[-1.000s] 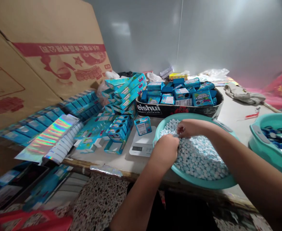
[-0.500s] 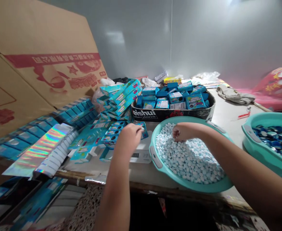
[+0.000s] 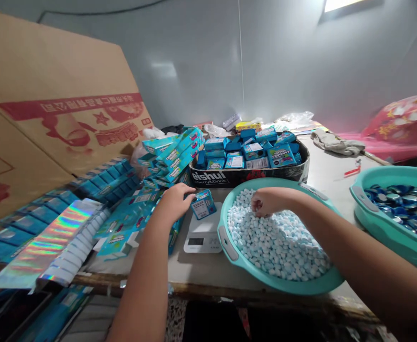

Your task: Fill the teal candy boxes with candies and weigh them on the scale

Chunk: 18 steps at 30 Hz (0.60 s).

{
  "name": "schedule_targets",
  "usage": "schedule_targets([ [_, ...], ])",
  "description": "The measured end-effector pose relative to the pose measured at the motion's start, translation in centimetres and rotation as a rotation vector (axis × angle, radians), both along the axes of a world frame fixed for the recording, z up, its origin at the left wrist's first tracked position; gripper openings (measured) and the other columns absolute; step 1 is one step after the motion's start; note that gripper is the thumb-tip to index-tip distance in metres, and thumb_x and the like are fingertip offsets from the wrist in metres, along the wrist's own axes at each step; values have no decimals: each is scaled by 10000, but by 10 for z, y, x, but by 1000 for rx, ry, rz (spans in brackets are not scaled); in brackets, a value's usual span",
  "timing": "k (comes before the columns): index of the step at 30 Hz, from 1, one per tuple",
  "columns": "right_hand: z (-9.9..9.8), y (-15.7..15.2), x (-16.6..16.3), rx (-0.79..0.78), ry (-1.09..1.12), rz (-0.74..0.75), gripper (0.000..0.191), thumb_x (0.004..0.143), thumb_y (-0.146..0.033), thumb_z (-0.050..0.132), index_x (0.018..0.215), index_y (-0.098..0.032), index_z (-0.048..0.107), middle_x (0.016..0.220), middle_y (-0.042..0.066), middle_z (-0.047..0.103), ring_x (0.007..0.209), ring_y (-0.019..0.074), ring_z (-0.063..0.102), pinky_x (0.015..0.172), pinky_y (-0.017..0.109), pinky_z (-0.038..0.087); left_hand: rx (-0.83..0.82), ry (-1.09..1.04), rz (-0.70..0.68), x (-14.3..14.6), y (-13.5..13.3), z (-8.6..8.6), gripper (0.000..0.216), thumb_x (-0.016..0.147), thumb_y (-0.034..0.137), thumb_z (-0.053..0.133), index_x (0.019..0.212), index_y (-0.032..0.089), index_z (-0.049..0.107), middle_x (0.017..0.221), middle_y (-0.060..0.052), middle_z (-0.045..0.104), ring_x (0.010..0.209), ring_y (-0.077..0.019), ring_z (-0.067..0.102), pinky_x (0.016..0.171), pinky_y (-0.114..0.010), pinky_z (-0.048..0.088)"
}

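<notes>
Along the bottom of the frame, dark-clothed legs (image 3: 212, 323) below a pale flat tabletop (image 3: 187, 273). At centre, a white flat plastic scale (image 3: 201, 240) bearing a small blue rectangular metal tin (image 3: 203, 205), slightly askew; at its upper left corner, the left hand (image 3: 175, 202), fingers half bent and thumb side towards the tin; cannot tell whether gripping or merely touching. Right of centre, a turquoise oval plastic basin (image 3: 283, 286) of small rounded white and pale-blue candies (image 3: 283, 251), with the right hand (image 3: 270, 200) down at their surface, fingers curled inward; cannot tell whether grasping any. At right edge, a second turquoise plastic basin (image 3: 383, 235) of shiny blue-and-silver pieces (image 3: 408, 204). Left of centre, stacked blue printed cardboard trays (image 3: 180, 156). Beyond, a black low cardboard box (image 3: 244, 177) heaped with similar blue tins (image 3: 279, 156). At upper left, a large brown cardboard carton (image 3: 69, 66); behind everything, a smooth grey wall (image 3: 194, 47).
</notes>
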State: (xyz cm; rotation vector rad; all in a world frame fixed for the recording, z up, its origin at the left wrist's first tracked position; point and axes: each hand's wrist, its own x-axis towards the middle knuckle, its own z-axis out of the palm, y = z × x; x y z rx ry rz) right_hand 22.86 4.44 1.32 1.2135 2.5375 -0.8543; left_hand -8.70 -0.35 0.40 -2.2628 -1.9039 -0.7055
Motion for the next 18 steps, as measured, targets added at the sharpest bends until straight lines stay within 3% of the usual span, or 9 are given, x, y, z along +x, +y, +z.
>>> schedule_targets([
  [5,-3,3,2,-20,4,-1,181,789,-168,648,948,-166,734,815,17,722,695,164,655,580,228,425,196,-81,96,-3,-13,-2,252,890,311,540,974,201,751,1059,-90,727,1008,-265,667,936,-406,512],
  [8,-5,5,2,-32,-7,5,168,810,-164,615,929,-169,733,784,15,713,670,166,643,570,236,421,520,-238,156,-4,-30,-9,268,951,309,497,984,185,732,1024,-84,727,1018,-229,662,970,-382,506],
  [11,-8,8,2,4,-12,21,146,819,-167,601,895,-178,725,766,13,706,667,172,626,564,248,401,769,-422,304,-3,-41,-27,257,966,329,508,975,173,712,1002,-89,726,989,-219,673,946,-391,528],
  [14,-13,10,2,32,-16,48,110,839,-203,605,870,-181,708,756,18,698,656,176,607,558,259,378,862,-547,432,1,-38,-53,267,971,338,494,994,152,684,1007,-110,708,982,-215,677,903,-388,552],
  [18,-15,11,2,47,-40,60,193,901,-331,594,829,-177,683,719,30,671,625,177,580,547,274,349,823,-565,380,8,-23,-79,271,984,334,455,997,152,655,1013,-116,680,994,-201,669,885,-367,558],
])
